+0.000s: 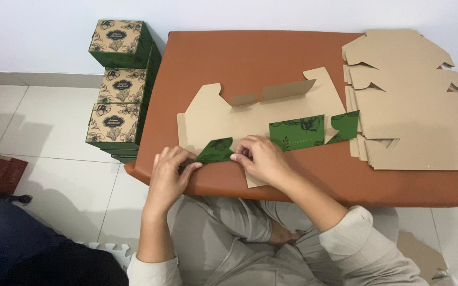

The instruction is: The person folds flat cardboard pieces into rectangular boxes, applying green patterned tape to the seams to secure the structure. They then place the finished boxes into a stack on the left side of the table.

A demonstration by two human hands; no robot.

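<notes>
White floor tiles surround our smooth brown table [271, 58]. Our left hand [169, 172] and right hand [258, 159] pinch a green flap of one flat kraft box blank [250, 114]; three finished boxes [119, 90] sit stacked beside the table.

Flat cardboard stack [420, 100] cut off rightward.

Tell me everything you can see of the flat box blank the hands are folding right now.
The box blank is a die-cut sheet of what looks like brown cardboard, lying unprinted side up on the orange-brown table, left of a stack of similar blanks. Flaps along its near edge are folded over, showing a dark green printed face with leaf drawings. A far flap stands partly raised. The left hand and right hand press the near-left green flap.
</notes>
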